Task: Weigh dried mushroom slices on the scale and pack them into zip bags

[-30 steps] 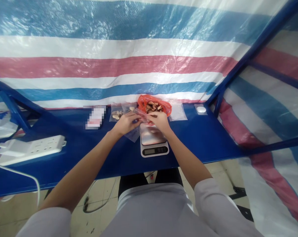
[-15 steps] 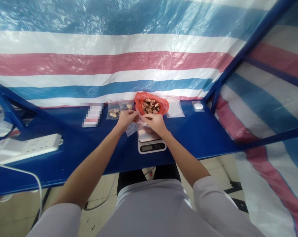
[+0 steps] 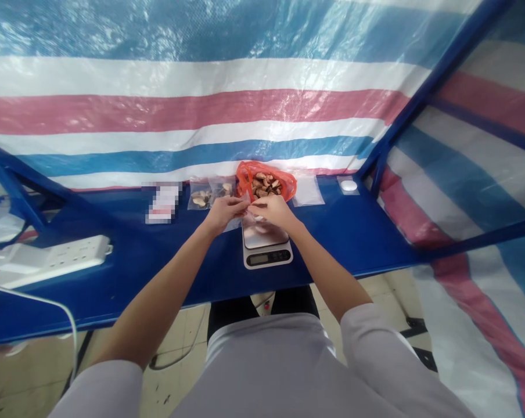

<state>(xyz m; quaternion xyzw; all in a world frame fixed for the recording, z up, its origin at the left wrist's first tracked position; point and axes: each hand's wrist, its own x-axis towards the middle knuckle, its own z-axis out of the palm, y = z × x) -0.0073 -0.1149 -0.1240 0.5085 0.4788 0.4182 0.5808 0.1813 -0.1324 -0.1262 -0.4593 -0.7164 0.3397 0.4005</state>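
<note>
My left hand [image 3: 225, 212] and my right hand [image 3: 273, 211] meet above the back of a digital kitchen scale [image 3: 265, 259]. Both pinch a small clear plastic bag [image 3: 245, 204], which hangs partly hidden behind my fingers. Just beyond my right hand, an orange-red plastic bag [image 3: 244, 177] holds brown pieces, possibly nuts or mushroom slices. Beyond my left hand lies a clear bag [image 3: 200, 194] with a few pale pieces. Nothing in either hand touches the scale's steel platform.
A blue table [image 3: 127, 261] carries a pixelated card [image 3: 162, 203], a flat clear bag [image 3: 308, 191], a white round object [image 3: 348, 186] and a white power strip [image 3: 49, 260]. Striped tarpaulin [image 3: 193, 110] on a blue frame surrounds the table.
My right hand has risen slightly and moved closer to my left. Both hands keep hold of the clear bag, and the view has drifted a little.
</note>
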